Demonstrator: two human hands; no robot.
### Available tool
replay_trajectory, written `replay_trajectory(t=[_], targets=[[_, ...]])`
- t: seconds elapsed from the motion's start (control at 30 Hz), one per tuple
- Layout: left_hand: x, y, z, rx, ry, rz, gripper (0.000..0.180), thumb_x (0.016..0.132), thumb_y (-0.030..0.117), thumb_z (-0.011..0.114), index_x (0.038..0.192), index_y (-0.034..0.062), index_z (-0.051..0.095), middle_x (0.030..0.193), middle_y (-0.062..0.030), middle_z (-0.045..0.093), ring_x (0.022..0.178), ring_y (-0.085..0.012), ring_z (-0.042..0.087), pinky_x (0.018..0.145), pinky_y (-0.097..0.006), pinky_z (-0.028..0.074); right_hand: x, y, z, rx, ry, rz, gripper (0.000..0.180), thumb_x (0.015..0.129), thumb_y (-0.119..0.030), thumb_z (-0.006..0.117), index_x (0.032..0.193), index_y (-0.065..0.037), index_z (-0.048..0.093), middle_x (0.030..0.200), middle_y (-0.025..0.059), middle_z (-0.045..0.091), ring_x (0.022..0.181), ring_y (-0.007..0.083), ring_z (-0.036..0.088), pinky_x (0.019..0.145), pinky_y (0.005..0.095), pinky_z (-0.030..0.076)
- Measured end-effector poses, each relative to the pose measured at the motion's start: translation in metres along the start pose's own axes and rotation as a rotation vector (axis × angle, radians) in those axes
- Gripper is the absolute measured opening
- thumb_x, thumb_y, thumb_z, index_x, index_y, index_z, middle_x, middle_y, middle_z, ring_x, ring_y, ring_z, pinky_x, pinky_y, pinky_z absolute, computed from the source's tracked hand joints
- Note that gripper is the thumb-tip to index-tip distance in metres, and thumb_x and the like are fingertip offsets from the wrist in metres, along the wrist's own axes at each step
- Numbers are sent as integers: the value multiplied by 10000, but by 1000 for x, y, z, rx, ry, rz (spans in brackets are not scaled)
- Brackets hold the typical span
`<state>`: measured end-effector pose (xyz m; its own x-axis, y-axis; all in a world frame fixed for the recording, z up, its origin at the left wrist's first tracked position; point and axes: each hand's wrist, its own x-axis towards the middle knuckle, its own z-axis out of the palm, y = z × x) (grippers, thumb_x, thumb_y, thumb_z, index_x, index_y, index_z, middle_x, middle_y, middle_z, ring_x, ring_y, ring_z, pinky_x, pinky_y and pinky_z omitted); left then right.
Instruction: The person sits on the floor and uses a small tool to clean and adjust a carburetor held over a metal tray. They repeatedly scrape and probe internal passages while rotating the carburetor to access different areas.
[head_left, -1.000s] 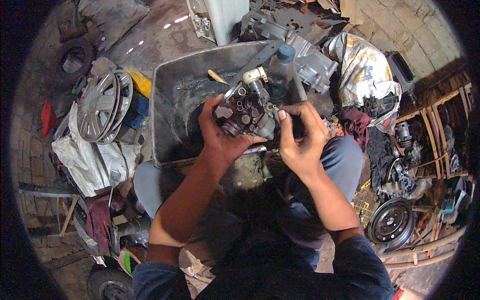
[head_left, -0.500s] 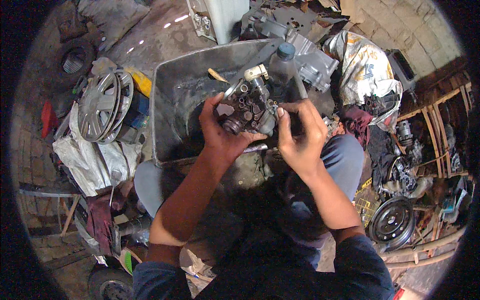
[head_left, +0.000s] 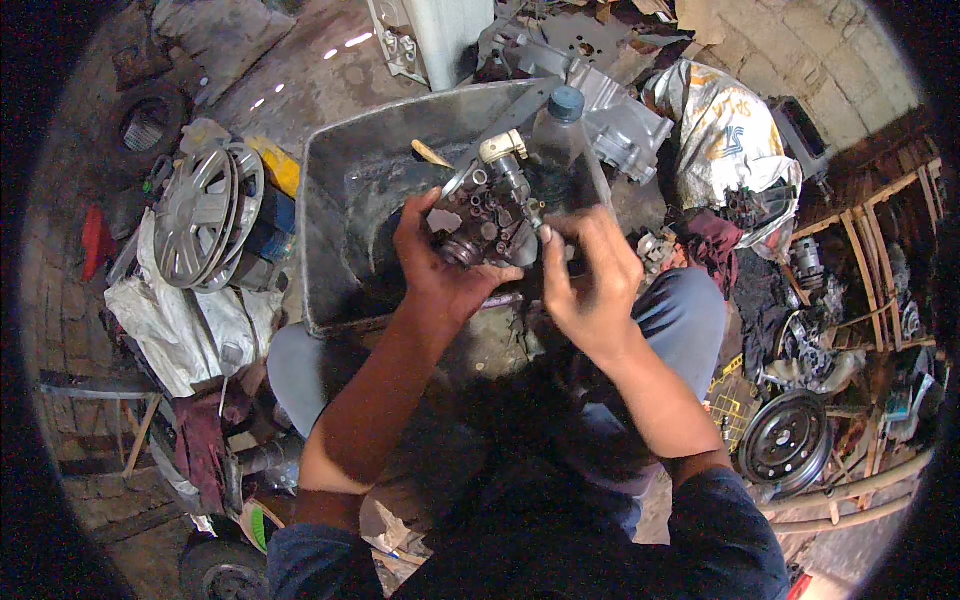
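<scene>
A greasy metal carburetor (head_left: 486, 216) with a pale cap on a neck at its top is held over the near part of a grey plastic tub (head_left: 308, 215). My left hand (head_left: 440, 268) wraps round its left side and underside, thumb on the left edge, fingers beneath. At its right side, my right hand (head_left: 595, 285) has thumb and forefinger drawn together beside a small brass-coloured fitting (head_left: 538, 208). The fingers are slightly blurred, and whatever lies between their tips is too small to make out.
A clear bottle with a blue cap (head_left: 567, 103) stands in the tub's far right corner. Silver hubcaps (head_left: 195, 215) lie at the left. Beyond the tub is a metal casing (head_left: 630, 130); a white sack (head_left: 735, 140) and a black wheel rim (head_left: 787, 440) are to the right.
My right hand has shifted slightly left and down along the carburetor's right side, its fingers bending closer together. The left hand keeps its hold on the carburetor.
</scene>
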<state>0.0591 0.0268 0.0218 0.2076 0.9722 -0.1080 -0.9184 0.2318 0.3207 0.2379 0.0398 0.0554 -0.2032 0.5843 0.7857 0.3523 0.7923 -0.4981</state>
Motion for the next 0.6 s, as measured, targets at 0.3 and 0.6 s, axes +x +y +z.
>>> replay_trajectory(t=[0.3,0.6], targets=[[-3,-1,2,-118,-78,-11,649,875,557,541,1317,92,640,1263,-133,691,1167,-363,645,1015,-630,470,-3,6,1,12,-5,34,140,825,93,680,943,42,627,825,190,574,719,370,604,642,432,479],[1,0,-5,-40,13,-15,648,866,564,547,1316,107,643,1270,-132,687,1180,-368,634,1011,-671,439,0,0,1,-9,-10,45,87,848,82,682,914,50,635,804,181,598,709,336,617,649,388,487]])
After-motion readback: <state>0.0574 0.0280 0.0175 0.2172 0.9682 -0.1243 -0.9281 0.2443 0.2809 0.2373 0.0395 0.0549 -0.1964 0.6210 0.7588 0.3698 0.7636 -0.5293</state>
